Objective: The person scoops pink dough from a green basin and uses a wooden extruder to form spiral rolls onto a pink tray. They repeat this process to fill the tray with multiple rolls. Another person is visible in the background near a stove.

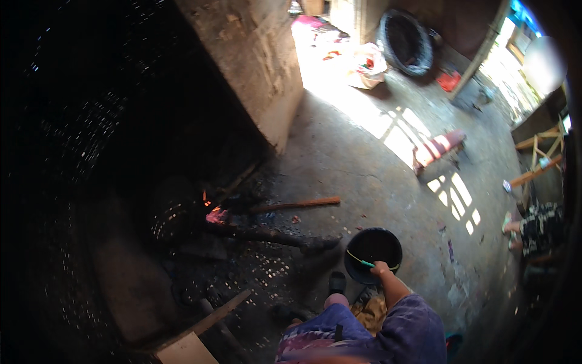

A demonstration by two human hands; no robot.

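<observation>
My right hand [380, 267] is closed around the green grip of a dark bucket's [397, 242] handle. The yellow-green wire of the handle spans the bucket's mouth. Inside, the bucket looks dark, and I cannot make out what it holds. Whether it rests on the floor or hangs just above it is hard to tell. My left hand is not in view. Just left of the bucket, the dark end of a thick log [273, 235] lies on the floor.
At left a small fire [216, 214] burns under a dark pot [173, 218], with a reddish stick [297, 205] beside it. A bench [439, 148] stands at upper right. A person in patterned trousers [541, 227] is at far right. A large basin [405, 42] leans at the back.
</observation>
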